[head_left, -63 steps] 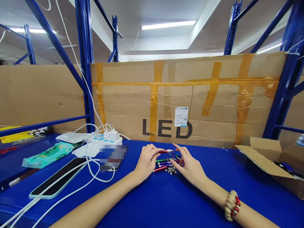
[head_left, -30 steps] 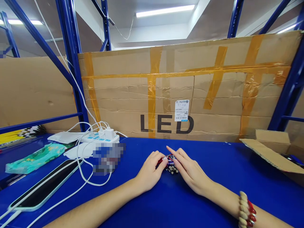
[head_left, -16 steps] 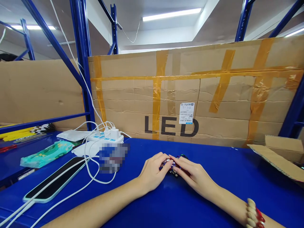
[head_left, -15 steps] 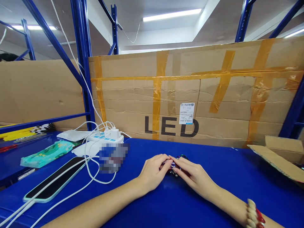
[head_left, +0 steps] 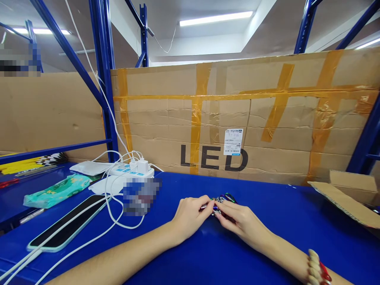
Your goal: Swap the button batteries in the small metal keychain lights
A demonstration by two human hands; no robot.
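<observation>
In the head view a small bunch of shiny metallic pieces (head_left: 228, 197) in green, purple, red and silver lies on the blue tabletop (head_left: 190, 261), some of them loop-like. My left hand (head_left: 192, 215) is closed at its near left side, thumb and fingers pinching part of it. From the right, my right hand (head_left: 237, 217) meets it, fingertips pressed together on the same bunch and almost touching the left thumb. Fingers cover much of the pieces, so their exact kind cannot be made out.
To the left are a phone (head_left: 68, 225), white cables (head_left: 118, 225), a power strip (head_left: 148, 171) with chargers and a teal tissue pack (head_left: 57, 190). A large taped carton (head_left: 166, 122) stands behind. An opened cardboard box (head_left: 353, 186) sits at right, beside blue rack posts (head_left: 363, 138).
More of the shiny pieces shows beyond my fingertips now. My fingers have shifted slightly around the bunch, while both forearms stay nearly where they were.
</observation>
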